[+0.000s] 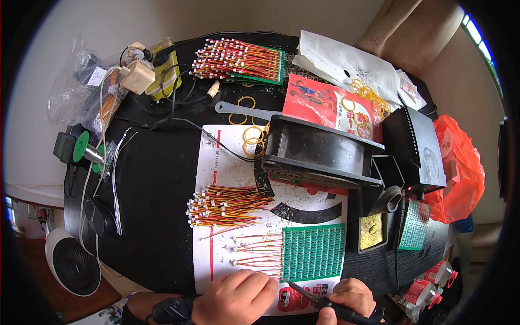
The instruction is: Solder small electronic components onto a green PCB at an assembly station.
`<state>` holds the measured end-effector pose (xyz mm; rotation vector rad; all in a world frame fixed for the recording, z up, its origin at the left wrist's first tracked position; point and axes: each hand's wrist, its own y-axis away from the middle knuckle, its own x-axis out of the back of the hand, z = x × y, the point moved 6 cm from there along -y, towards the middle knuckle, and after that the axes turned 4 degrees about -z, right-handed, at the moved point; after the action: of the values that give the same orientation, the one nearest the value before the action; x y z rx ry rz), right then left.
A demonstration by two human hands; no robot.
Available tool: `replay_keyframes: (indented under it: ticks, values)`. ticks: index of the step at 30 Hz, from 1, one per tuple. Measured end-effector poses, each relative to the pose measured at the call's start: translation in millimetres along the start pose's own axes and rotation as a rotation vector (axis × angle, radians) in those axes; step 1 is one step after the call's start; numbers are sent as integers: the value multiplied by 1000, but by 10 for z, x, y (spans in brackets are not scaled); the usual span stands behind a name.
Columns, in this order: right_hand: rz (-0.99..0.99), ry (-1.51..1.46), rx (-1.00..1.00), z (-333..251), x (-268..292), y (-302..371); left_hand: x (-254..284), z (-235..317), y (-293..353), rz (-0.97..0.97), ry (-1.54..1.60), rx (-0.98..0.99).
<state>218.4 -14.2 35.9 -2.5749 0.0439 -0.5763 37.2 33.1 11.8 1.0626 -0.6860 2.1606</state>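
Observation:
My right hand (353, 299) grips a soldering iron (320, 300) by its black handle. The iron's tip points left, at the lower left corner of a green circuit board (313, 253). Close to that corner, my left hand (235, 297) is closed with its fingers pinched; whatever it holds is hidden under them. Several red, yellow and black wires (262, 249) with white connectors stick out from the board's left edge. Above them lies a loose pile of the same connector wires (230, 206). Board and pile rest on a white printed sheet (205, 162).
Behind the board stands a black fan (319, 149). To its right are a soldering station (417, 149), a yellow sponge (371, 232) in a holder and another green board (414, 225). Wired boards (238, 59) are stacked at the back; a solder spool (93, 154) is left.

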Motion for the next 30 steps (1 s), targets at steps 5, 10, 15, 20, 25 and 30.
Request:
replay_keyframes:
  ticks: [5,10,15,20,25,30]
  values:
    - [-31,0,1,30,-31,-8,4,-16,0,1,-2,3]
    - [15,-13,6,-39,69,15,9,28,-30,3,4,-26]
    - [4,-65,-14,49,9,24,-7,-12,3,3,-14,0]
    - [-24,21,92,-4,-5,46,1,-9,-3,6,2,-7]
    - [-25,16,61,4,-20,39,10,-8,-11,12,-10,-1]
    - [-22,11,24,1,-22,14,3,-10,-12,12,0,1]
